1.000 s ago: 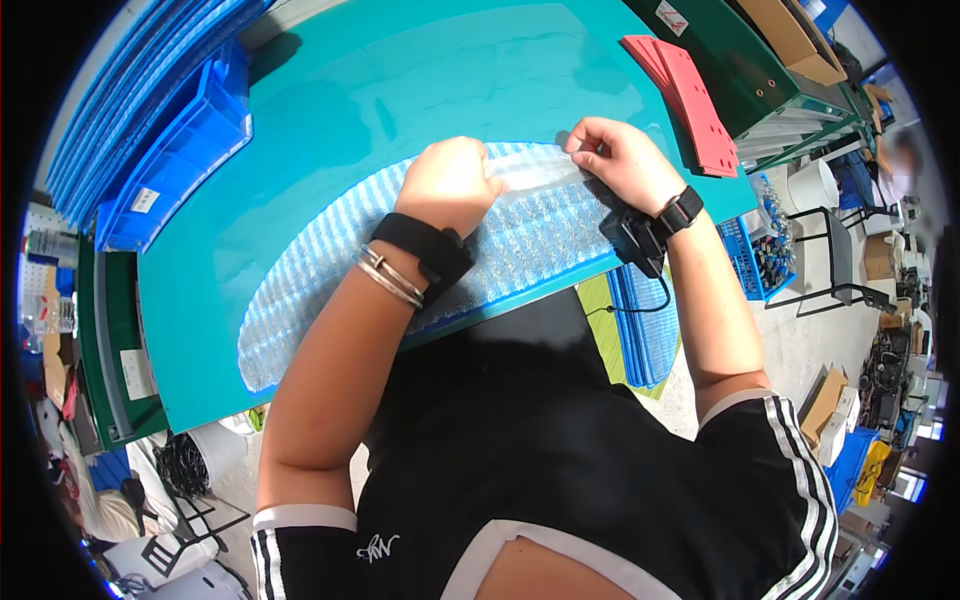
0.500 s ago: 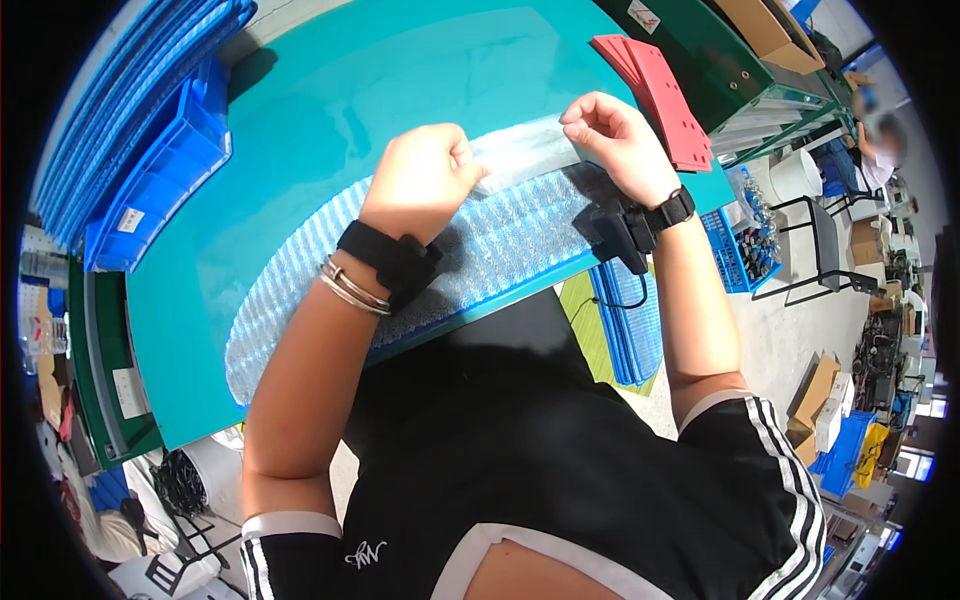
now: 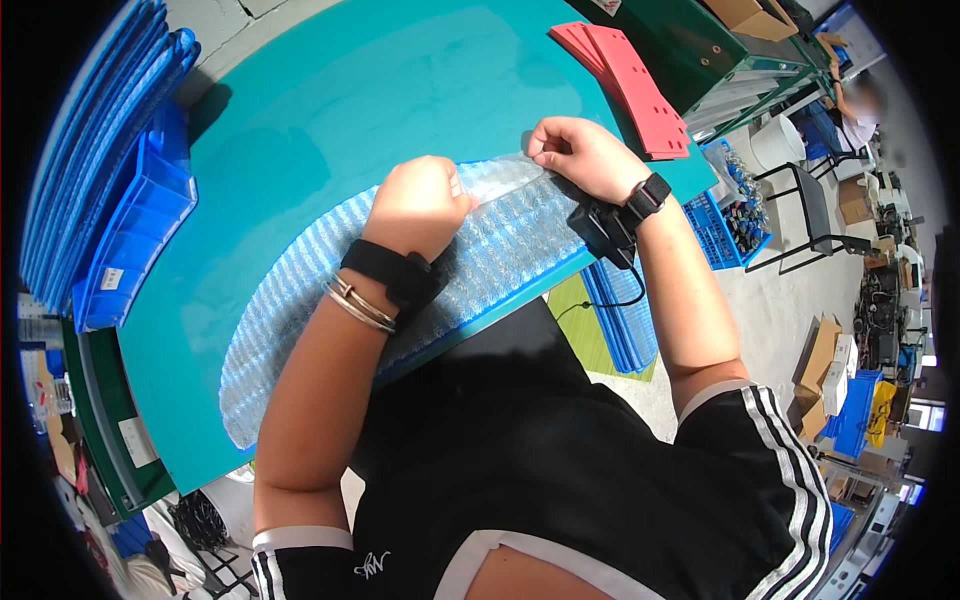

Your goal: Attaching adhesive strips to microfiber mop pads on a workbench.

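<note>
A half-moon pad with blue and white stripes and a blue edge lies on the teal tabletop. Between my hands a translucent whitish strip stretches along the pad's far edge. My left hand is closed in a fist over the pad, with the strip's left end at its fingers. At the other end, my right hand pinches the strip between thumb and fingers, at the pad's far right. Whether the strip touches the pad all along, I cannot tell.
Red flat plates with holes lie at the table's far right. Blue bins and stacked blue sheets stand at the left. Below the table's near edge are folded blue striped pads. A blue crate holds small parts; another person sits far right.
Both hands have come lower, and the right one has moved closer to the left. The strip now sits nearer the pad's far edge. The whole view has shifted slightly.
</note>
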Demonstrator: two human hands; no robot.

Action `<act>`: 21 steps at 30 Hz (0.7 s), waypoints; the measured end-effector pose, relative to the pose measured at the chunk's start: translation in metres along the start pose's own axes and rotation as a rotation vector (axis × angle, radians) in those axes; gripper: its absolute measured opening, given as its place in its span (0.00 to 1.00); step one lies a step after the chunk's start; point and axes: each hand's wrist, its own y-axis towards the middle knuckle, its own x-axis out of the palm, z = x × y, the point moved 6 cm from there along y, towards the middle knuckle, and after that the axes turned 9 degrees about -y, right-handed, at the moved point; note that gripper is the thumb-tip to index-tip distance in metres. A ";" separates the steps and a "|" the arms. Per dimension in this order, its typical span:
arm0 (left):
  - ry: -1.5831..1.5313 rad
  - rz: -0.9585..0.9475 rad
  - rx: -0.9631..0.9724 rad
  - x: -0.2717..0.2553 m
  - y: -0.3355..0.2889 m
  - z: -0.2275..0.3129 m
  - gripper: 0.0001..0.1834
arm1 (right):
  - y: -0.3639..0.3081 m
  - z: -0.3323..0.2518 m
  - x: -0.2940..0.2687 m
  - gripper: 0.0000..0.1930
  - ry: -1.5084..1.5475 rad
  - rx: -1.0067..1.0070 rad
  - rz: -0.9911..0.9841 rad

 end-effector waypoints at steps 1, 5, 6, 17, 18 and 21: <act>-0.001 -0.002 -0.004 0.001 0.001 -0.001 0.14 | 0.000 -0.001 0.000 0.02 0.002 0.001 -0.004; -0.004 0.025 0.037 0.001 0.000 -0.003 0.15 | 0.003 0.000 0.002 0.02 -0.006 -0.004 -0.002; -0.001 0.023 0.056 0.001 0.000 -0.003 0.15 | 0.003 0.001 0.003 0.02 -0.004 -0.008 -0.005; -0.315 0.134 -0.012 -0.052 -0.008 -0.034 0.17 | 0.013 -0.060 -0.001 0.07 -0.143 -0.107 0.229; -0.223 0.108 -0.027 -0.050 -0.008 -0.037 0.18 | 0.018 -0.057 0.003 0.07 -0.143 -0.111 0.226; -0.083 0.065 -0.068 -0.041 -0.009 -0.042 0.20 | 0.030 -0.049 0.021 0.06 -0.213 -0.124 0.178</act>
